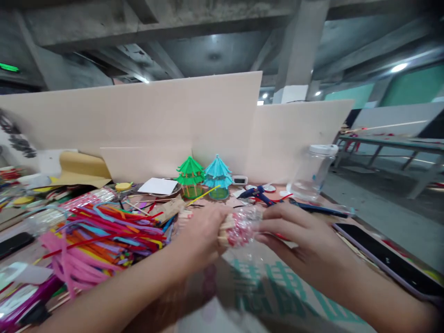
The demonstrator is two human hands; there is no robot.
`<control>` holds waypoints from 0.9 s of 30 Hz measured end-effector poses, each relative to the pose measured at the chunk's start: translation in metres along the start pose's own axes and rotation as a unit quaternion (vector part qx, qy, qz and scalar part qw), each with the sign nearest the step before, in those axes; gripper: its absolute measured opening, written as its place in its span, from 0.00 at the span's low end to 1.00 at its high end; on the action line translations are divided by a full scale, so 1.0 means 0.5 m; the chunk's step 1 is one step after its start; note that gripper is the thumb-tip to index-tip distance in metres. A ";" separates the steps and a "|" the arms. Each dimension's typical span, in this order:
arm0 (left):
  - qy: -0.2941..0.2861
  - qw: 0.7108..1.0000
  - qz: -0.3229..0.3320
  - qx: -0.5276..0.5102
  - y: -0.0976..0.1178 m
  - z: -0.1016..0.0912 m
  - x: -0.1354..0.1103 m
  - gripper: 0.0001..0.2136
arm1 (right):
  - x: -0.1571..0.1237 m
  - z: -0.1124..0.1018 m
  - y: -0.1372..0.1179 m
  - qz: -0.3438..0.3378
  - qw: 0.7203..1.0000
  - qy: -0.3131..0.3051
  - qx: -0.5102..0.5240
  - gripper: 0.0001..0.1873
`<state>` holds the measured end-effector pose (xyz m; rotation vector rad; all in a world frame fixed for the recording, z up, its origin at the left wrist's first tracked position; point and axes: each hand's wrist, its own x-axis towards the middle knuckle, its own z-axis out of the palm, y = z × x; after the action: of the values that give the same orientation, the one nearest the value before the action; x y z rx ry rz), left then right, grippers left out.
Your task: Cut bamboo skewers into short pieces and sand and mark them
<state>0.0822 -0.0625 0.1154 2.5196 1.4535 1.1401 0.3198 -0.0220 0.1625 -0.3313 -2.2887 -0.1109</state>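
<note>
In the head view, the left hand [208, 226] is near the centre of the frame, and it is closed around a bundle of pale sticks [239, 229], which is wrapped in clear plastic with red marks. The bundle lies between the two hands, a little right of the centre, and its stick ends show beside the left fingers. The right hand [300, 231] comes from the lower right, with its fingertips at the right end of the wrapping; this part is blurred, so I cannot tell if they pinch it.

On the left side of the frame there is a large pile of coloured fuzzy strips [111, 231]. In the middle, behind the hands, a green model with a tiered roof [190, 173] stands upright, just beside a light blue model [218, 173] of similar form. To the right of them lies a dark blue glue gun [255, 193], and further right stands a clear jar with a white lid [308, 173]. A phone [388, 259] lies at the lower right. Behind all these things, a pale panel [166, 120] crosses the frame.
</note>
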 end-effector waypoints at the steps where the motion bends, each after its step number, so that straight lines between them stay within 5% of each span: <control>1: 0.002 1.000 0.014 0.004 0.003 0.012 -0.008 0.22 | -0.002 0.002 -0.005 -0.016 0.999 -0.016 -0.025 0.05; 8: -0.008 0.997 0.056 0.061 0.009 0.008 -0.020 0.27 | -0.026 0.028 0.003 -0.061 0.995 -0.036 -0.075 0.08; 14: -0.041 0.999 0.028 -0.017 0.019 0.002 -0.017 0.18 | -0.059 0.064 0.024 -0.068 0.997 0.001 -0.030 0.07; 23: -0.012 0.998 -0.028 -0.050 0.006 0.002 -0.020 0.22 | -0.023 0.016 -0.001 0.029 0.997 0.040 0.059 0.05; 27: 0.009 0.997 -0.050 -0.063 -0.008 0.004 -0.022 0.24 | -0.015 0.004 -0.013 0.130 0.983 0.054 0.121 0.06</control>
<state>0.0774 -0.0679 0.1062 2.3314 1.4456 1.2017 0.3217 -0.0293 0.1559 -0.4799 -2.1024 0.2751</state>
